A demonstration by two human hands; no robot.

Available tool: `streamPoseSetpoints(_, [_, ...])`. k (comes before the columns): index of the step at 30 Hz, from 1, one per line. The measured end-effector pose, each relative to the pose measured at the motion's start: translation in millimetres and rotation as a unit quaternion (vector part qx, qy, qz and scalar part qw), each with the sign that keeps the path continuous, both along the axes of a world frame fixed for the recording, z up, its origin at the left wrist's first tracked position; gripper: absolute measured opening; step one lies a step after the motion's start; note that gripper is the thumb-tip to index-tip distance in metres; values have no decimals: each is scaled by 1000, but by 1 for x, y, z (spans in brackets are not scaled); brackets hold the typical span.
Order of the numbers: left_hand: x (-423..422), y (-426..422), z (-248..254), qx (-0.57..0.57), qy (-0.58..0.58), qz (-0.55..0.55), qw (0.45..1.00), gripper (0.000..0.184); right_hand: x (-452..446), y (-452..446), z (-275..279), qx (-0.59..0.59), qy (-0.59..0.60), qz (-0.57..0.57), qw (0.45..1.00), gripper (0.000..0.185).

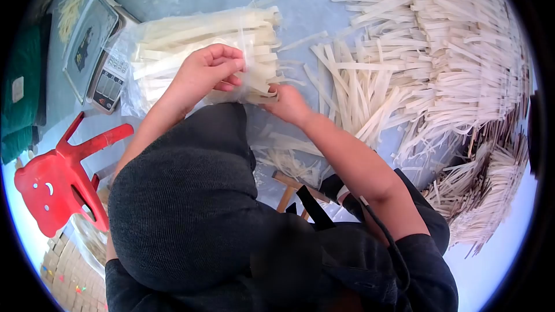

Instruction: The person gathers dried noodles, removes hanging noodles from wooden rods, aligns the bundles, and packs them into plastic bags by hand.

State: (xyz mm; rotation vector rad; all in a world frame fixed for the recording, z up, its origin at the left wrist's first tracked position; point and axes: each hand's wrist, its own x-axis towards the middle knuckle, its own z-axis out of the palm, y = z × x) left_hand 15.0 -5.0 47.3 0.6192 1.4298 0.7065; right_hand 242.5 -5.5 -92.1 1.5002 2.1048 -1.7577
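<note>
A clear plastic bag (185, 32) lies across my lap and the floor, with a bundle of flat pale strips (263, 34) inside; the strip ends stick out at the bag's right-hand mouth. My left hand (214, 69) is over the bag near its mouth, fingers curled and pinched at the edge of the plastic. Below and to the right, my right hand (283, 104) pinches the lower corner of the strips at the mouth.
A digital scale (107, 84) with a metal pan stands at upper left. Below it is a red stool (55, 182). Large piles of pale strips (451, 52) fill the right side, with loose strips (358, 81) nearer. A wooden stool (286, 190) shows beneath me.
</note>
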Motion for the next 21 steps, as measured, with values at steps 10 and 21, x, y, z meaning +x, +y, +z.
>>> streamPoseSetpoints(10, [-163, -44, -67, 211, 440, 203, 849, 44, 16, -16, 17, -204, 52, -432, 877, 74])
streamPoseSetpoints(21, [-149, -46, -85, 112, 451, 129, 876, 65, 93, 4, 21, 6, -5, -247, 969, 56])
